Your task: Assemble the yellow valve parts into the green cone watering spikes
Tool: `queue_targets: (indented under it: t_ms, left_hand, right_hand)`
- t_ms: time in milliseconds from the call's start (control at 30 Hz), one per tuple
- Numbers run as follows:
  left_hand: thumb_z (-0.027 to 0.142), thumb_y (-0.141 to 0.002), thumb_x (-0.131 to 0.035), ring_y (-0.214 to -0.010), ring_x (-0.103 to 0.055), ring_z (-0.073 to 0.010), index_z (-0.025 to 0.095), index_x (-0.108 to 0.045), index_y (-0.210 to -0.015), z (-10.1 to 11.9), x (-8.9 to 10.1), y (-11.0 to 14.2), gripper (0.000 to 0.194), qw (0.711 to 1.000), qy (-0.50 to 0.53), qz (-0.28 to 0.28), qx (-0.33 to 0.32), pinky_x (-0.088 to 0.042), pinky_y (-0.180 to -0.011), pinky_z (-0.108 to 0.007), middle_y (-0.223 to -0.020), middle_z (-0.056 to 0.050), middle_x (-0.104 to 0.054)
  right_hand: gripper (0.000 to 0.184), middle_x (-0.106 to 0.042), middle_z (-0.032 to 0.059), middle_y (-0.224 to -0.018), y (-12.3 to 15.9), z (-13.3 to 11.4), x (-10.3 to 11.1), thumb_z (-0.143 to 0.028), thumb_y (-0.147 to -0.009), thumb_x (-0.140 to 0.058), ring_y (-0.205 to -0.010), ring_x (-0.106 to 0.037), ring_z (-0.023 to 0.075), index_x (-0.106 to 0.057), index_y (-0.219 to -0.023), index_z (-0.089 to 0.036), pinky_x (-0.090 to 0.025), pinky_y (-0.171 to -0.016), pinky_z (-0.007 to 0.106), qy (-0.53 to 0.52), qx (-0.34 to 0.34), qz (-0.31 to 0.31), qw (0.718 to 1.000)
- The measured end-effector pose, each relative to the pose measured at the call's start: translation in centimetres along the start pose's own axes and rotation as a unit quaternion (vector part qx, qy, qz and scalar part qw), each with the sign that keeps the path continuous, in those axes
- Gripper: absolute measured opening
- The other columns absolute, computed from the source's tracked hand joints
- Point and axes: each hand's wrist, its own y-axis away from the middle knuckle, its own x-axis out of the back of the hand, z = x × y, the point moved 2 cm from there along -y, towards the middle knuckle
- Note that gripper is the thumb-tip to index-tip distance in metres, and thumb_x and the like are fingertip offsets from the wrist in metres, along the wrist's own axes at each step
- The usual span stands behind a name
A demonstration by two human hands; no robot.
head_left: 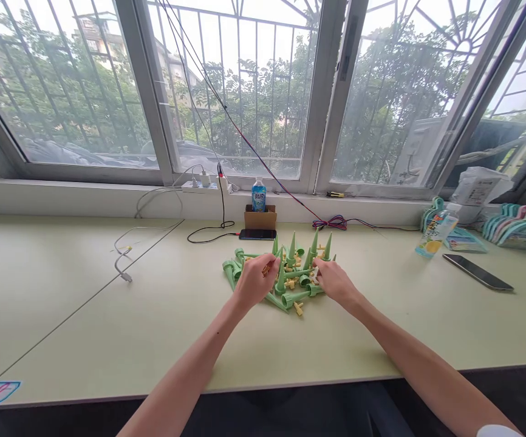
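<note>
A pile of light green plastic cone-shaped spikes [294, 298] and small yellow T-shaped fittings [298, 309] lies on the table. Some spikes stand point up, others lie on their sides. At the pile's left side, my left hand [254, 282] has its fingers curled together, with a bit of yellow showing by them. Whether that piece is held or lies behind is unclear. My right hand [336, 283] reaches into the pile's right side, fingers bent and closed beside an upright green spike [313, 246]. Its fingertips are partly hidden, so what they grip cannot be made out.
Behind the pile are a black phone [257, 234] on a cable, a small cardboard box [260, 217] with a blue bottle [258, 195], and coiled wires [331, 223]. To the right are a drink bottle [438, 232], another phone [478, 272] and hangers [518, 226]. A white cable [124, 267] lies left.
</note>
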Motion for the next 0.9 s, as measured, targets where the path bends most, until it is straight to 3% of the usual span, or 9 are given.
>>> queue_targets:
  t_ms: [133, 233, 367, 533, 700, 900]
  left_hand:
    - [0.032, -0.098, -0.046, -0.049, -0.039, -0.0095, 0.018, -0.056, -0.07, 0.4, 1.2, -0.3, 0.033, 0.998, 0.0, 0.057, 0.006, -0.034, -0.052, -0.022, -0.056, 0.003, -0.05]
    - [0.031, -0.097, -0.047, -0.053, -0.044, -0.01, 0.018, -0.059, -0.075, 0.6, 2.3, 0.3, 0.028, 0.998, -0.013, 0.066, -0.005, -0.036, -0.053, -0.021, -0.061, 0.001, -0.056]
    - [0.026, -0.098, -0.044, -0.053, -0.046, -0.0092, 0.018, -0.059, -0.084, 0.0, 3.5, 2.2, 0.022, 0.998, -0.053, 0.001, -0.043, -0.037, -0.054, -0.02, -0.072, -0.001, -0.063]
    - [0.022, -0.098, -0.041, -0.05, -0.047, -0.0096, 0.02, -0.06, -0.089, -1.5, 3.6, 4.7, 0.021, 0.98, -0.145, -0.079, -0.107, -0.034, -0.05, -0.022, -0.07, 0.0, -0.061]
    - [0.025, -0.097, -0.044, -0.051, -0.053, -0.0098, 0.022, -0.061, -0.096, -2.1, 3.5, 5.4, 0.018, 0.988, -0.116, -0.084, -0.061, -0.041, -0.052, -0.021, -0.078, -0.001, -0.068]
    - [0.027, -0.098, -0.043, -0.051, -0.054, -0.0101, 0.021, -0.06, -0.098, -1.7, 3.5, 5.6, 0.018, 0.994, -0.087, -0.07, 0.001, -0.041, -0.051, -0.02, -0.075, -0.001, -0.067]
  right_hand:
    - [0.025, -0.065, 0.0078, -0.085, 0.3, -0.5, 0.5, -0.004, -0.088, -0.054, -0.078, -0.063, 0.019, -0.058, -0.109, -0.016, -0.032, -0.063, 0.024, 0.005, 0.001, 0.028, 1.0]
    - [0.019, -0.065, 0.0072, -0.084, 1.0, -1.1, 1.2, -0.003, -0.09, -0.052, -0.073, -0.062, 0.0178, -0.059, -0.101, -0.017, -0.032, -0.061, 0.024, 0.005, 0.018, 0.079, 0.997]
    - [0.016, -0.067, 0.004, -0.086, 2.4, -3.3, 1.9, -0.005, -0.091, -0.053, -0.072, -0.061, 0.0156, -0.059, -0.096, -0.019, -0.035, -0.061, 0.023, -0.081, 0.123, 0.138, 0.979]
    - [0.008, -0.068, 0.001, -0.084, 3.6, -7.7, 0.6, -0.012, -0.092, -0.058, -0.064, -0.056, 0.0117, -0.059, -0.093, -0.02, -0.04, -0.064, 0.022, -0.185, 0.287, 0.14, 0.929]
    - [0.014, -0.067, 0.0029, -0.086, 3.3, -8.9, -1.8, -0.018, -0.1, -0.046, -0.065, -0.056, 0.0116, -0.059, -0.096, -0.02, -0.04, -0.06, 0.021, -0.191, 0.401, 0.174, 0.879]
    - [0.018, -0.066, 0.006, -0.088, 3.3, -8.8, -3.6, -0.021, -0.104, -0.041, -0.076, -0.059, 0.0143, -0.057, -0.096, -0.02, -0.043, -0.065, 0.023, -0.174, 0.435, 0.216, 0.857]
